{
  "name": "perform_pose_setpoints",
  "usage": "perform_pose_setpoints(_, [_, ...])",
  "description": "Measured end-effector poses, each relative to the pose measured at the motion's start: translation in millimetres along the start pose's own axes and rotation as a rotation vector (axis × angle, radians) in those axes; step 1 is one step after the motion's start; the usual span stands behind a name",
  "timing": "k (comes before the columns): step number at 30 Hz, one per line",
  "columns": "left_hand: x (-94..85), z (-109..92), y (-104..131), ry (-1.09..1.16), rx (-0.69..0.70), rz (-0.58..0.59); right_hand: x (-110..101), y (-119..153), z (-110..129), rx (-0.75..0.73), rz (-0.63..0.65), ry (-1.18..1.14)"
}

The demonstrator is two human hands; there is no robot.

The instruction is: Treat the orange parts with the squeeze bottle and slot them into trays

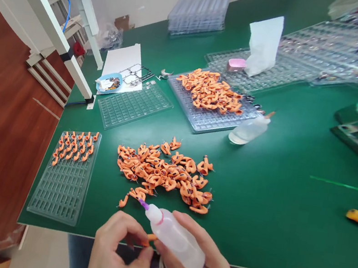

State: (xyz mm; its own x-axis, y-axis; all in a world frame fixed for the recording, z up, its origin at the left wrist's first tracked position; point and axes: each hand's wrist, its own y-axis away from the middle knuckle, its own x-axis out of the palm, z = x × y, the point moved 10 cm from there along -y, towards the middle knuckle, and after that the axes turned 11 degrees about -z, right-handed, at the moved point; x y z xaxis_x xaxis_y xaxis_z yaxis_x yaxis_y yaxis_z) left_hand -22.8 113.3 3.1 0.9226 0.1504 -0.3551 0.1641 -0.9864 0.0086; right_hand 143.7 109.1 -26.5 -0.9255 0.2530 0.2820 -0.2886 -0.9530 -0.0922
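Bottle [181, 241] with a purple tip [143, 204] is gripped in the right hand [208, 261], and from far away I see the left hand [121, 246] pinching one small orange piece [152, 237] beside it, by the near edge of the green table [272, 215]. I think the step now is work on this one piece, so the next move calls for a steady pinch and careful aim.
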Motion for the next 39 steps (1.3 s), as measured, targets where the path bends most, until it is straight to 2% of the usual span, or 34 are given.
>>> perform_pose_setpoints(2, [11.0,19,3,0.189,-0.225,0.086,-8,1,-3,0.019,-0.027,-0.009])
perform_pose_setpoints(5, [34.6,35,16,0.412,-0.524,0.269,-8,5,-5,0.020,0.033,-0.046])
perform_pose_setpoints(7, [42.4,38,22,0.492,-0.603,0.319,-9,9,-10,0.070,0.045,-0.060])
perform_pose_setpoints(11, [49.6,45,28,0.584,-0.683,0.311,-20,18,-29,0.296,-0.081,-0.052])
perform_pose_setpoints(14, [52.4,49,31,0.624,-0.698,0.289,-19,21,-31,0.355,-0.102,-0.042])
perform_pose_setpoints(19, [51.6,49,30,0.617,-0.684,0.262,-16,21,-28,0.353,-0.078,-0.053])
perform_pose_setpoints(24, [49.0,47,27,0.566,-0.643,0.273,-21,17,-29,0.276,-0.055,-0.014])
perform_pose_setpoints(29, [44.7,44,24,0.484,-0.555,0.284,-21,14,-27,0.143,0.080,-0.007])
perform_pose_setpoints(34, [42.0,43,24,0.436,-0.479,0.282,-24,12,-25,0.083,0.106,0.017])
perform_pose_setpoints(39, [38.3,41,21,0.373,-0.382,0.250,-17,11,-24,0.169,0.085,-0.013])
